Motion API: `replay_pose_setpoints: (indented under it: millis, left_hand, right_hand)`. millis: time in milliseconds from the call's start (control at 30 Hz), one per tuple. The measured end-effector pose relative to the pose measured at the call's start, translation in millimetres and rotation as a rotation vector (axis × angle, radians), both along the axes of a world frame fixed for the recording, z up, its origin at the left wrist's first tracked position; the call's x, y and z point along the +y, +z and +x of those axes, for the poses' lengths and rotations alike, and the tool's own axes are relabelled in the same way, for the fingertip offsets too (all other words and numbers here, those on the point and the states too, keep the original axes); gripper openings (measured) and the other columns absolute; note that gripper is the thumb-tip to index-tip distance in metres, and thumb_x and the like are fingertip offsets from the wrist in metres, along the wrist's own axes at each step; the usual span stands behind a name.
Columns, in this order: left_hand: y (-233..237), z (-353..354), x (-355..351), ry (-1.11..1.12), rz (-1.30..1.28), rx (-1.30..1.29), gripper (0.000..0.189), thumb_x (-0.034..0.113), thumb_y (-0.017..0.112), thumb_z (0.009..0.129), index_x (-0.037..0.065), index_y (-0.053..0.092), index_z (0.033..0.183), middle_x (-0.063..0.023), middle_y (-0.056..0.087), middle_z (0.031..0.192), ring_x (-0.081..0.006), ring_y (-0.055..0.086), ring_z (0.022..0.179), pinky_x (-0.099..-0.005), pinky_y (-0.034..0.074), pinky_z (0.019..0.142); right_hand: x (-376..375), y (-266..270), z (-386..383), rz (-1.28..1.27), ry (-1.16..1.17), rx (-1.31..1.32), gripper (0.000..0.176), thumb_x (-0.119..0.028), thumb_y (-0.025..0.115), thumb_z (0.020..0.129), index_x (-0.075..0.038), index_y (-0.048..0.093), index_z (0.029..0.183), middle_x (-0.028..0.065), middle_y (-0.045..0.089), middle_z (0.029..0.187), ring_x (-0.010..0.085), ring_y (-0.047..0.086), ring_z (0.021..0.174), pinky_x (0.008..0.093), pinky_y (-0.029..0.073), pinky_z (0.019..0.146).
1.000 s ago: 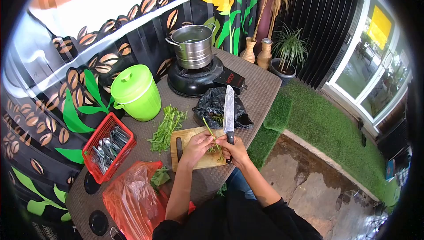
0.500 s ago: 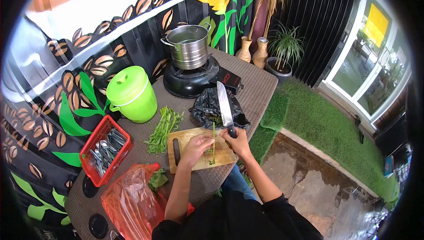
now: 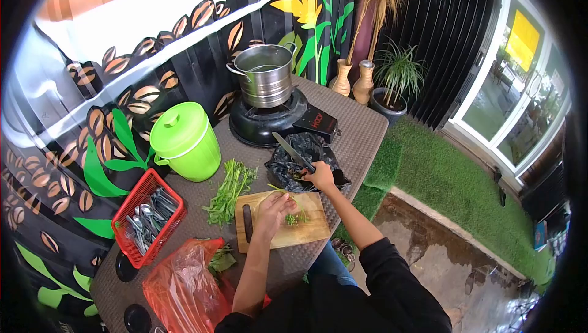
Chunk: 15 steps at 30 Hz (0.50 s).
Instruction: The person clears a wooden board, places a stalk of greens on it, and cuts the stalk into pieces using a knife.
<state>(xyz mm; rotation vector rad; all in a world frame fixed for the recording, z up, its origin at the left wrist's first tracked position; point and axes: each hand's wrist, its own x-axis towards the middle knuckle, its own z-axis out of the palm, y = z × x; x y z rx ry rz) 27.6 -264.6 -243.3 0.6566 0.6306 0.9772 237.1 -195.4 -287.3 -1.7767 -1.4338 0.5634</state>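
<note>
In my right hand (image 3: 321,177) is the dark handle of a kitchen knife (image 3: 292,151), its blade pointing up and left over the crumpled black plastic bag (image 3: 280,170). That hand is at the bag's opening; whether its fingertips also hold scraps is hidden. Over the wooden cutting board (image 3: 313,227), my left hand (image 3: 271,211) pinches a thin green stem (image 3: 275,188). Small cut green pieces (image 3: 292,218) lie on the board near its fingers. A pile of leafy green stems (image 3: 230,193) rests on the table just left of the board.
A steel pot (image 3: 264,79) sits on a black portable stove (image 3: 260,126) behind the bag. To the left stand a lidded green bucket (image 3: 187,144) and a red basket (image 3: 160,235) of cutlery. A red plastic bag (image 3: 184,284) with leaves (image 3: 222,261) lies near the front edge.
My right hand has moved from the board's right side up to the black bag, and the knife has tilted left. My left hand stays over the board, the stem no longer upright.
</note>
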Motion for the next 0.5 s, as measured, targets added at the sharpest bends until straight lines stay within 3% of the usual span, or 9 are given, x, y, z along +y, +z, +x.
replay_pose_setpoints:
  millis: [167, 233, 267, 333, 367, 433, 500]
  left_hand:
    - [6, 2, 2, 0.041, -0.01, -0.021, 0.011, 0.008, 0.06, 0.089, 0.001, 0.054, 0.095, -0.0084, 0.058, 0.09, -0.018, 0.06, 0.084, -0.0336, 0.052, 0.082]
    - [5, 3, 1, 0.058, -0.02, -0.023, 0.012, 0.008, 0.06, 0.089, 0.001, 0.053, 0.095, -0.0081, 0.058, 0.09, -0.0174, 0.06, 0.083, -0.0332, 0.052, 0.082]
    - [4, 4, 0, 0.075, -0.013, -0.027, 0.013, 0.008, 0.06, 0.089, 0.001, 0.053, 0.095, -0.0079, 0.058, 0.089, -0.0167, 0.059, 0.082, -0.0328, 0.053, 0.081]
    - [4, 4, -2, 0.093, -0.007, -0.032, 0.013, 0.009, 0.06, 0.089, 0.0, 0.052, 0.096, -0.0076, 0.058, 0.088, -0.016, 0.059, 0.081, -0.0324, 0.053, 0.08]
    - [5, 5, -5, 0.118, 0.012, -0.03, 0.013, 0.008, 0.061, 0.089, 0.001, 0.052, 0.096, -0.0078, 0.058, 0.088, -0.0157, 0.059, 0.081, -0.0315, 0.053, 0.078]
    - [6, 6, -9, 0.144, 0.031, -0.027, 0.014, 0.008, 0.061, 0.088, 0.001, 0.052, 0.095, -0.0079, 0.058, 0.088, -0.0154, 0.059, 0.081, -0.0306, 0.054, 0.076]
    - [5, 7, -13, 0.189, 0.089, 0.022, 0.008, 0.009, 0.059, 0.089, 0.003, 0.054, 0.091, -0.0075, 0.06, 0.088, -0.0166, 0.062, 0.08, -0.0324, 0.055, 0.076]
  right_hand:
    - [0, -20, 3, 0.027, -0.057, -0.086, 0.012, -0.015, 0.071, 0.072, -0.005, 0.071, 0.079, 0.0132, 0.067, 0.07, 0.0234, 0.067, 0.068, 0.0341, 0.05, 0.064]
    - [-9, -20, 1, 0.315, -0.013, -0.058, 0.015, -0.018, 0.069, 0.078, -0.004, 0.07, 0.079, 0.0091, 0.065, 0.061, 0.0176, 0.062, 0.053, 0.0322, 0.046, 0.051]
    - [-15, -20, 1, 0.312, -0.015, -0.059, 0.015, -0.018, 0.069, 0.078, -0.004, 0.07, 0.079, 0.0091, 0.065, 0.061, 0.0176, 0.062, 0.053, 0.0322, 0.046, 0.051]
    - [-46, 18, -9, 0.082, 0.106, 0.477, 0.02, -0.022, 0.068, 0.082, -0.003, 0.068, 0.078, 0.0034, 0.058, 0.053, 0.0088, 0.047, 0.039, 0.026, 0.034, 0.039]
    - [-63, 37, -13, 0.081, 0.106, 0.477, 0.02, -0.022, 0.068, 0.082, -0.003, 0.068, 0.078, 0.0034, 0.058, 0.053, 0.0088, 0.047, 0.039, 0.026, 0.034, 0.039]
    - [-98, 67, -19, -0.166, 0.217, 0.846, 0.027, -0.026, 0.07, 0.082, 0.001, 0.067, 0.083, 0.0014, 0.06, 0.055, 0.0038, 0.039, 0.04, 0.0226, 0.027, 0.038]
    - [-121, 75, -28, -0.165, 0.24, 0.844, 0.026, -0.025, 0.071, 0.081, 0.001, 0.066, 0.085, 0.0011, 0.06, 0.056, 0.0032, 0.037, 0.038, 0.0219, 0.025, 0.036]
